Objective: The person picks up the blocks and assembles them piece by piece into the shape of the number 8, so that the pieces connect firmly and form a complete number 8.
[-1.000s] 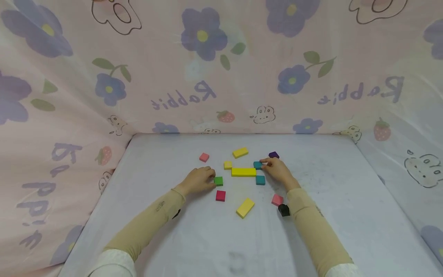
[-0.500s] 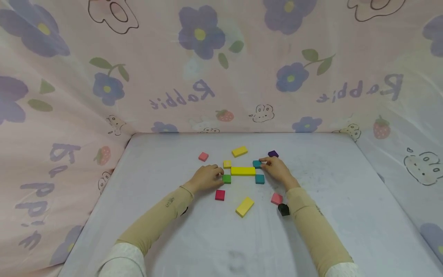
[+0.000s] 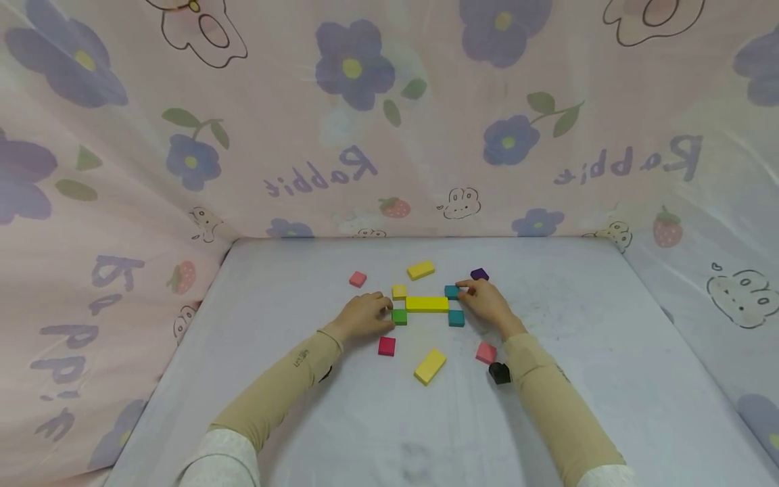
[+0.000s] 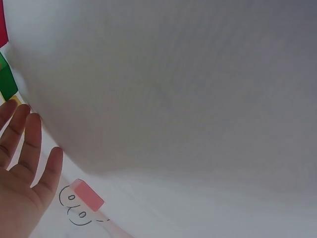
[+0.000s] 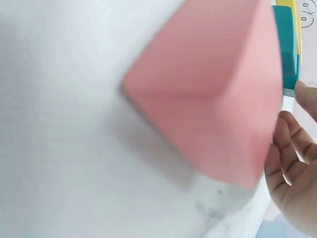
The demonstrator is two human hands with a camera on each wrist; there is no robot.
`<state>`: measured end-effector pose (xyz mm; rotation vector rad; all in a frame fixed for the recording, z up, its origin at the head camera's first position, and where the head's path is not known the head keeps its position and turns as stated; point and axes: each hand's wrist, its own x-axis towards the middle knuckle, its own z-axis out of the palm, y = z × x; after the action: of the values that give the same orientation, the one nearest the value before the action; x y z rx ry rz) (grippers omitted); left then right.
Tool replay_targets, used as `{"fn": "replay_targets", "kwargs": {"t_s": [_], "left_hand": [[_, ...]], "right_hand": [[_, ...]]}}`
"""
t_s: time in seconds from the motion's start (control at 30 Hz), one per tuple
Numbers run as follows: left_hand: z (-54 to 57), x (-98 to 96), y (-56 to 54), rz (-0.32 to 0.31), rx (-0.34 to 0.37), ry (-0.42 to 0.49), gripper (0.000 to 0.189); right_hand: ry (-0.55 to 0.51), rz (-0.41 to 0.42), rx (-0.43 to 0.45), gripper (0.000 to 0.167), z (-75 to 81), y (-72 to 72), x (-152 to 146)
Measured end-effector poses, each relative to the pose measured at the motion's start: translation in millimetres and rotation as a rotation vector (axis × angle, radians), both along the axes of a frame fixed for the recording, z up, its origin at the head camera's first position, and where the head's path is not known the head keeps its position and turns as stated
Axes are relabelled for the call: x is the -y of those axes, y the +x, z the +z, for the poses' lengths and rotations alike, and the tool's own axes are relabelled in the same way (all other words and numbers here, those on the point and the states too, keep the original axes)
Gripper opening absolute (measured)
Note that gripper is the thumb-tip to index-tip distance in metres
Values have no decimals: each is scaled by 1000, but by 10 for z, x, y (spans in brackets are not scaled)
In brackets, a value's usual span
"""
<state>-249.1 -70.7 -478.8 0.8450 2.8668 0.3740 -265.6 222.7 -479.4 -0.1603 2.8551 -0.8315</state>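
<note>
Tabletop (image 3: pixel 365 419), both hands (image 3: pixel 363 314) (image 3: pixel 487 301): head view only

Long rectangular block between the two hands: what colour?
Yellow; the long rectangular block shows best in the head view.

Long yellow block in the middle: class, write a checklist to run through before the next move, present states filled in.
1. Long yellow block lies flat: ok.
2. Small yellow block, green block, far teal block and near teal block each by one of its corners: ok.
3. Left hand clear of the green block: not ok, fingers at it.
4. Right hand clear of the far teal block: not ok, fingers at it.
5. Contact between the green block and the long yellow block: cannot tell.
</note>
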Motion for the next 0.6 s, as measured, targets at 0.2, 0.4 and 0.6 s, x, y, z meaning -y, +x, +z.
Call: {"fn": "replay_targets", "kwargs": {"t_s": [0.2,0.4,0.6], "left_hand": [[2,0,7,-3,-7,-9,38],[1,-3,9,-12,-16,-20,38],[-3,5,15,-18,-41,-8,37]], "right_hand": [[5,11,-31,35,3,19,2],[-10,11,-16,37,5,46,5],[-35,13,-18,41,0,92,0]]}}
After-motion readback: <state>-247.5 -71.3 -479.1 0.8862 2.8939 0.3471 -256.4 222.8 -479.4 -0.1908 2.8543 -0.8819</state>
